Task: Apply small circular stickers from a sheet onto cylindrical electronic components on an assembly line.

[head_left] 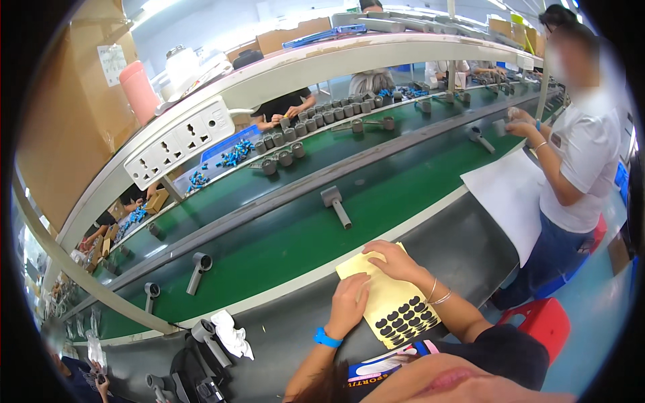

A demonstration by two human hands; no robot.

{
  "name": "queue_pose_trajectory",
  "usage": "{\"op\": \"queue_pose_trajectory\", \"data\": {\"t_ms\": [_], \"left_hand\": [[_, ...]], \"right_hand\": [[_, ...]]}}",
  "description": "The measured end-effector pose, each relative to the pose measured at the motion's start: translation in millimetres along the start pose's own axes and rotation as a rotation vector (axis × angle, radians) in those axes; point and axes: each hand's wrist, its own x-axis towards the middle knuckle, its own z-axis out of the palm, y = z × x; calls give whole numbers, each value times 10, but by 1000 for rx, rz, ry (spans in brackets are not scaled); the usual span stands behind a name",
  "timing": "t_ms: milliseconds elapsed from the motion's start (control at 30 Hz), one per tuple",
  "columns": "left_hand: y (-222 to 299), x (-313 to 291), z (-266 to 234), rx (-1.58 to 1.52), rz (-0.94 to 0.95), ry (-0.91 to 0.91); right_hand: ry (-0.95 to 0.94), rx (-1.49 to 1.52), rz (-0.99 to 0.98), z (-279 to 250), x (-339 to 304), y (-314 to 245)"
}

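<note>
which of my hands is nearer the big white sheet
Right: your right hand, on the yellow paper, is left of the white sheet; your left hand, at the paper's left edge, is farther.

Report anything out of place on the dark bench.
The crumpled white cloth looks untidy: it lies bunched beside a grey round-headed part, left of the yellow paper sheet bearing black stickers. No spill or damage stands out.
</note>
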Motion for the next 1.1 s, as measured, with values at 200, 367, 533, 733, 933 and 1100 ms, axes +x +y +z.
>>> {"op": "queue_pose_trajectory", "data": {"t_ms": [200,367,533,733,933,1100], "left_hand": [[-194,-289,369,266,-48,-335],[-159,-238,409,281,-65,-358],[-171,-304,423,264,-95,-353],[-184,-268,486,267,-66,-322],[-212,-294,461,269,-50,-311],[-197,-282,450,271,-50,-319]], "right_hand": [[236,-39,130,-37,-301,372],[275,-36,208,-198,-351,472],[149,-59,222,-127,-457,513],[21,-164,238,-200,-465,473],[20,-172,216,-138,-484,483],[25,-181,219,-125,-489,488]]}}
